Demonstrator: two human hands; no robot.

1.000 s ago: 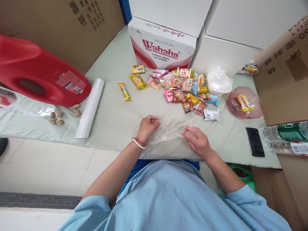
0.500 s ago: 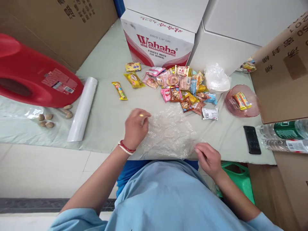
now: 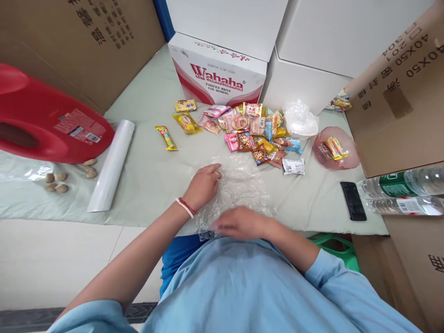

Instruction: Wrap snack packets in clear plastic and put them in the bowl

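A thin, crinkled sheet of clear plastic film (image 3: 248,178) lies spread at the front of the cloth-covered table. My left hand (image 3: 204,184) rests palm down on the film's left side, fingers stretched forward, a ring on one finger and a red and white bracelet at the wrist. Across the film's near part reaches my right hand (image 3: 244,223), its fingers pointing left, extended and a little blurred. Just beyond the film sits a pile of wrapped snacks (image 3: 244,141). The film's front edge hangs by the table edge, close to my shirt.
A white roll (image 3: 111,166) and a red jug (image 3: 52,118) stand left, near several brown nuts (image 3: 55,182). At right are a pink bowl (image 3: 321,159) with snacks, a white bag (image 3: 300,120), a phone (image 3: 353,201) and water bottles (image 3: 402,185). A Wahaha box (image 3: 215,76) stands behind.
My right hand has swung left from the film's right corner to its near-left part. My left hand has gone from curled above the film to lying flat on it. The view has shifted slightly.
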